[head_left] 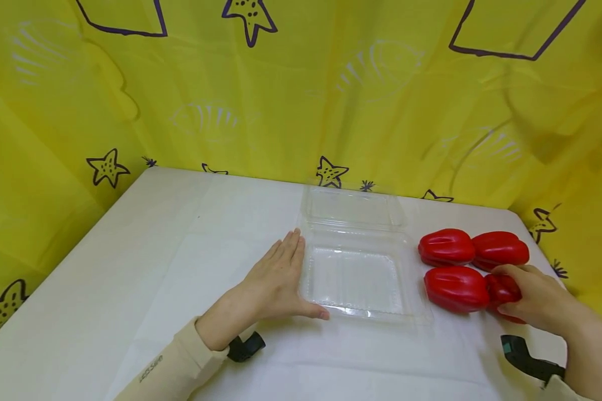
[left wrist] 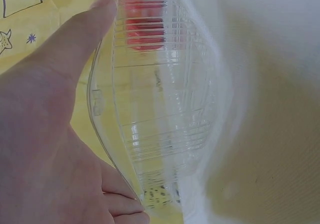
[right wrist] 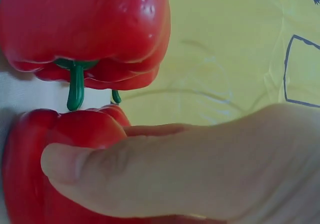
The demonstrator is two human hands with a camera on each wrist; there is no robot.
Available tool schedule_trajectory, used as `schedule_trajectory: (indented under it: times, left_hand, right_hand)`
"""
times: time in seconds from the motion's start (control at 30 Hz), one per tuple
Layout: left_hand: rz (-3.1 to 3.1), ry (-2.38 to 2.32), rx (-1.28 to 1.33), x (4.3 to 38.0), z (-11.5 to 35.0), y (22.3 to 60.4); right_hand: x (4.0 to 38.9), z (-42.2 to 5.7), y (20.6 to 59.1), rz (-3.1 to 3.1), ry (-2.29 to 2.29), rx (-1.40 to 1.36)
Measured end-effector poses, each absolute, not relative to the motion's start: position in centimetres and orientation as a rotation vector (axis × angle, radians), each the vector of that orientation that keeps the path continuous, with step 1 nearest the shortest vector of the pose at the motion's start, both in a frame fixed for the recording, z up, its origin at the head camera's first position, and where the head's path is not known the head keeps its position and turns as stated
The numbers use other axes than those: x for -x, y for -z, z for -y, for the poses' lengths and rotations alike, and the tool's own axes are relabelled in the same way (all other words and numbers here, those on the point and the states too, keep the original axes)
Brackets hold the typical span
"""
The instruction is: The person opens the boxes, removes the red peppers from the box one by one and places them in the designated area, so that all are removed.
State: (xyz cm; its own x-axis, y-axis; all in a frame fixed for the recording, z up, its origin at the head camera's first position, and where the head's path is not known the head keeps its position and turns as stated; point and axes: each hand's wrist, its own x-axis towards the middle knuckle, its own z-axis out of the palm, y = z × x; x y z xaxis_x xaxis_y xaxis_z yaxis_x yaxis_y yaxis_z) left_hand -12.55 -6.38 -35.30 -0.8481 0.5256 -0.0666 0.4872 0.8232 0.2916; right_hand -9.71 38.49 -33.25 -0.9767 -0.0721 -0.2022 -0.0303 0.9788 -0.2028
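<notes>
A clear plastic clamshell container (head_left: 353,278) lies with its lid (head_left: 351,207) folded back behind it. My left hand (head_left: 276,281) rests against its near left corner, fingers straight along the left side and thumb along the front edge; the left wrist view shows the container's clear wall (left wrist: 165,94) beside the palm. On the right, my right hand (head_left: 539,295) holds a red bell pepper (head_left: 501,289) between thumb and fingers, partly covering it. Just left of that one lies another red bell pepper (head_left: 456,288), whose green stem (right wrist: 76,86) shows in the right wrist view.
Two more red bell peppers, a left one (head_left: 446,247) and a right one (head_left: 501,248), lie behind the front pair. The white table (head_left: 145,267) ends at a yellow patterned curtain (head_left: 281,100) at the back and sides.
</notes>
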Motion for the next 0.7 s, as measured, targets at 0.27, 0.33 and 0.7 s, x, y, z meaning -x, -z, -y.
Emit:
schedule_trajectory:
  times: [0.27, 0.33, 0.7]
  left_hand:
    - [-2.85, -0.411, -0.811, 12.6, 6.2, 35.2]
    - [-2.839, -0.423, -0.806, 12.6, 6.1, 35.2]
    - [-2.78, -0.457, -0.817, 12.6, 6.6, 34.4]
  right_hand:
    - [9.8, -38.9, 33.5, -2.962, 0.266, 0.075]
    - [9.7, -38.9, 33.4, -2.934, 0.255, 0.058]
    - [8.5, -36.3, 31.2, -3.089, 0.266, 0.055]
